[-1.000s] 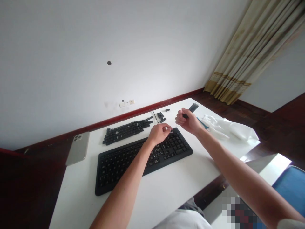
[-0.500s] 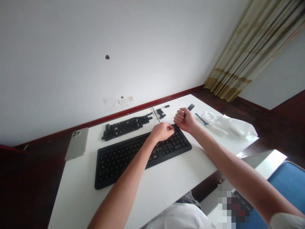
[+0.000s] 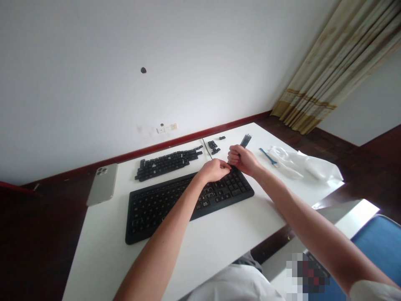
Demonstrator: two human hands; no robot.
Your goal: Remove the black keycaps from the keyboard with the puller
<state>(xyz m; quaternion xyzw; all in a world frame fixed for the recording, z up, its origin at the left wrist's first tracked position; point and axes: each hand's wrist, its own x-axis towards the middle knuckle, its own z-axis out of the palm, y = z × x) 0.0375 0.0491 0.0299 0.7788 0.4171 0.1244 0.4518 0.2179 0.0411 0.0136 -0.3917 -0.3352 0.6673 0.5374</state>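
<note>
A black keyboard (image 3: 140, 228) lies on the white table, with many keycaps off its left and middle parts; keys remain toward its right end. My left hand (image 3: 216, 170) is closed in a pinch over the keyboard's upper right area. Whatever its fingertips hold is hidden or too small to name. Close beside it, my right hand (image 3: 240, 158) is wrapped in a fist around a dark brush (image 3: 246, 141), whose pale-tipped end sticks up above the thumb. The fist's lower side is at the keyboard's far edge.
Loose black keycaps (image 3: 169, 163) lie in rows behind the keyboard, with a smaller group (image 3: 213, 146) near the cable (image 3: 206, 149). A phone (image 3: 103, 184) is at the left table edge. On the right are a blue tool (image 3: 267, 156) and a white plastic bag (image 3: 313, 167).
The brush in my right fist has tipped more upright. My left hand stays pinched at nearly the same spot on the keyboard. The view has shifted slightly.
</note>
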